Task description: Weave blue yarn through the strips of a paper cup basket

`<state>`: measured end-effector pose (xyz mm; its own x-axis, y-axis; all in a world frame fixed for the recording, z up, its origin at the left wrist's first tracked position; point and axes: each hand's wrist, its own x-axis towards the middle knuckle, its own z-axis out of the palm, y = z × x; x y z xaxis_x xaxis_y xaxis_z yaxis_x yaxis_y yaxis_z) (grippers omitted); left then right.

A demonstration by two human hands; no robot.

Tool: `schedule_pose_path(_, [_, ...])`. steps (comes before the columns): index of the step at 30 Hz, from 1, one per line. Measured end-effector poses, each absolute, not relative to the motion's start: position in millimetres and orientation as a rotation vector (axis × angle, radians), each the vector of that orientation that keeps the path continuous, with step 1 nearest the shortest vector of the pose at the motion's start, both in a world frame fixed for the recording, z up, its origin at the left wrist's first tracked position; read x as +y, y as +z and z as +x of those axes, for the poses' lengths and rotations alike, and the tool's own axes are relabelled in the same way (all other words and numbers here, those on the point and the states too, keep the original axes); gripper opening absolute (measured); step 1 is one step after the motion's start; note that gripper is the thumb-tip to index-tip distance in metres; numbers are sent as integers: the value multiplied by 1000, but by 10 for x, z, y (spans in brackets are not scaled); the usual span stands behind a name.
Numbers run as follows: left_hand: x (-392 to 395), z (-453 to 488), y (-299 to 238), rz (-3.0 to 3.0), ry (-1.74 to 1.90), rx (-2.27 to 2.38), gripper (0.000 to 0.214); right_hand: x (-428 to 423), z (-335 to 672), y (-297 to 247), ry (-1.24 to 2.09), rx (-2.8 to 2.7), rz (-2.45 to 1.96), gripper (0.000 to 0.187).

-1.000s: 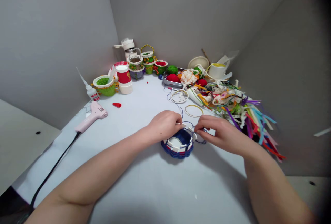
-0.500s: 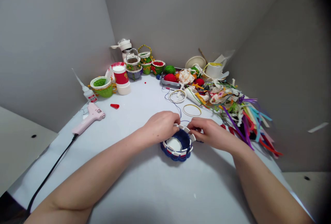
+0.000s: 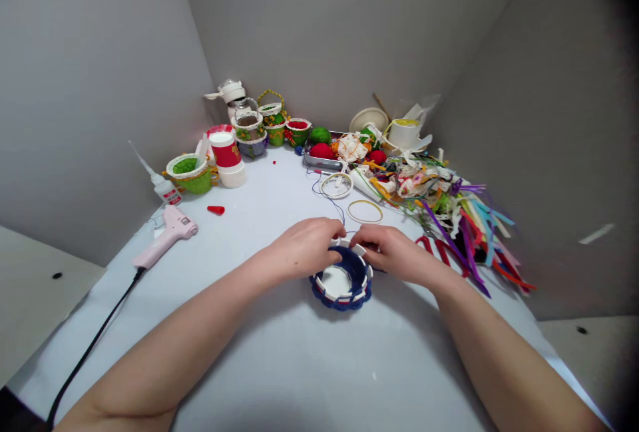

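Pinching one basket (image 3: 341, 303), left hand (image 3: 303, 247), right hand (image 3: 384, 252)

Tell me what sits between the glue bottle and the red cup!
A green cup with a white rim and green stuffing inside sits there, as the head view shows.

Around the basket (image 3: 341, 299)
The glue gun (image 3: 168, 237) lies left of it; the ribbon pile (image 3: 452, 216) lies behind and right.

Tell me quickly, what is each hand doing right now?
Left hand: closed, holding the rim of the blue-and-white woven basket.
Right hand: closed, holding the same rim.
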<state>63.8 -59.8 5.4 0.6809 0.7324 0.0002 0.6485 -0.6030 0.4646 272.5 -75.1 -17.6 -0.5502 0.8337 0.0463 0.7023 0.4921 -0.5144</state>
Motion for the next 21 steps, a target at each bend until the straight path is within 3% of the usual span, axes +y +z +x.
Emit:
schedule_pose_path(6, [-535,729,-21,2425,327,1063,13,-735,2712,-231,625,-2417,-1294,18])
schedule_pose_path(21, [-543,693,-31,2416,320,1102,11,-750,2690,-188,649,-2310,-1356,13])
